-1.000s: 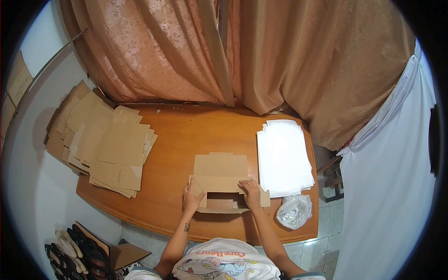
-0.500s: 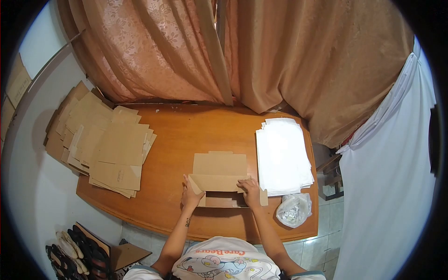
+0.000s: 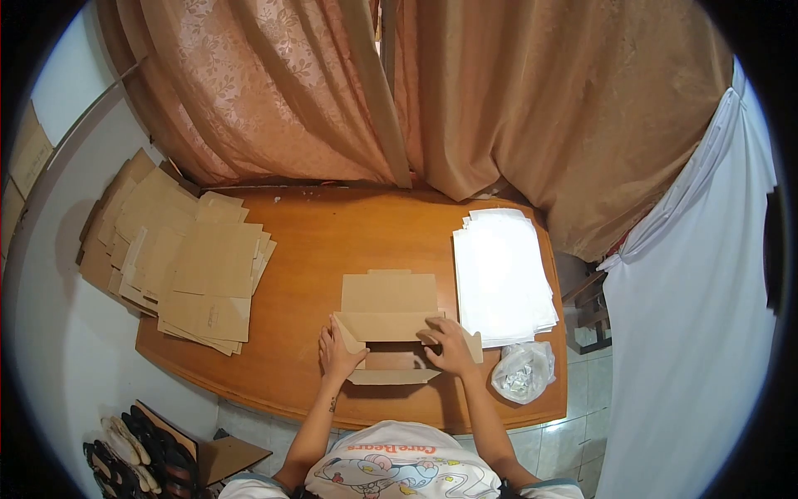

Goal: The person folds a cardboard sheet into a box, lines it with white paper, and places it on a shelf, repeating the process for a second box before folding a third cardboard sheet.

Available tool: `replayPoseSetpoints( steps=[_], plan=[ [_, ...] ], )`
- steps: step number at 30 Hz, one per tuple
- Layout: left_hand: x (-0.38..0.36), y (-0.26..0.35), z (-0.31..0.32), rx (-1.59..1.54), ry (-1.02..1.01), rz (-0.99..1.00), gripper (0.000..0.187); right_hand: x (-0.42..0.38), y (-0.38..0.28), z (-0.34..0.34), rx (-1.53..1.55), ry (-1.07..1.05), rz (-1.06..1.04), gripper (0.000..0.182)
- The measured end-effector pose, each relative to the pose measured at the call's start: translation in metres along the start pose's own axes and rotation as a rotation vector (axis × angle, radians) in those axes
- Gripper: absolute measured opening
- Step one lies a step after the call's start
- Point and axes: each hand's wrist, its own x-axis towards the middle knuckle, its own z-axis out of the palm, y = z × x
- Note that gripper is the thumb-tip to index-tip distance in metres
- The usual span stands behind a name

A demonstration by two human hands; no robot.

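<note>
A partly folded brown cardboard box (image 3: 389,327) stands on the table in front of me, its lid panel lying back and its inside showing. My left hand (image 3: 337,353) grips the box's left side, thumb on the inner edge and fingers along the outside. At the right end, my right hand (image 3: 450,346) curls over the raised back panel and side, with the thumb toward the inside. Along the near edge a front flap (image 3: 395,377) leans outward. A side flap sticks out past my right hand.
Flattened cardboard boxes (image 3: 212,258) are piled on the table's left. A stack of white sheets (image 3: 503,279) lies at the right, with a clear plastic bag (image 3: 524,374) of small items in front of it. Shoes (image 3: 137,453) sit at lower left; curtains (image 3: 532,100) hang behind.
The box's front panel has tipped outward toward me and now shows as a flap. My right hand has shifted slightly, its thumb now reaching inside the box.
</note>
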Motion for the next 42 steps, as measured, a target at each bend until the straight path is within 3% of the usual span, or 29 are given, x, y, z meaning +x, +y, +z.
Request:
replayPoseSetpoints(
  steps=[4,6,7,8,10,11,12,14,18,21,31,39,42],
  plan=[
    [-0.003,0.005,-0.001,0.091,0.095,0.098,0.119,-0.014,-0.007,-0.017,-0.309,0.177,0.137,0.044],
    [-0.001,0.008,-0.004,0.11,0.132,0.158,0.118,-0.022,-0.014,-0.029,-0.446,0.292,0.55,0.05],
    [0.002,0.012,-0.006,0.132,0.133,0.22,0.116,-0.026,-0.014,-0.033,-0.446,0.251,0.723,0.051],
    [0.004,0.014,-0.007,0.153,0.135,0.283,0.114,-0.031,-0.008,-0.035,-0.447,0.252,0.723,0.051],
    [0.011,0.016,-0.006,0.178,0.102,0.377,0.111,-0.034,-0.002,-0.042,0.083,0.149,0.835,0.051],
    [0.016,0.018,-0.004,0.204,0.07,0.469,0.108,-0.036,-0.005,-0.041,0.031,0.104,0.708,0.05],
    [0.02,0.021,-0.004,0.201,0.069,0.476,0.108,-0.033,-0.013,-0.039,0.028,0.11,0.711,0.05],
    [0.026,0.027,-0.004,0.206,-0.125,0.57,0.097,-0.025,-0.026,-0.031,0.176,0.078,0.513,0.049],
    [0.037,0.028,0.012,0.296,-0.151,0.629,0.085,-0.016,-0.031,-0.018,0.157,0.001,0.395,0.043],
    [0.035,0.032,0.013,0.291,-0.142,0.593,0.078,-0.023,-0.015,0.005,0.056,-0.084,0.325,0.027],
    [0.029,0.028,0.016,0.271,-0.131,0.586,0.075,-0.02,-0.005,0.01,-0.082,-0.223,0.322,0.034],
    [0.028,0.03,0.015,0.283,-0.133,0.575,0.075,0.009,-0.021,0.011,-0.337,-0.617,0.588,0.039],
    [0.027,0.032,0.009,0.245,-0.145,0.564,0.073,0.003,-0.011,0.023,-0.321,-0.532,0.582,0.038]
  ],
)
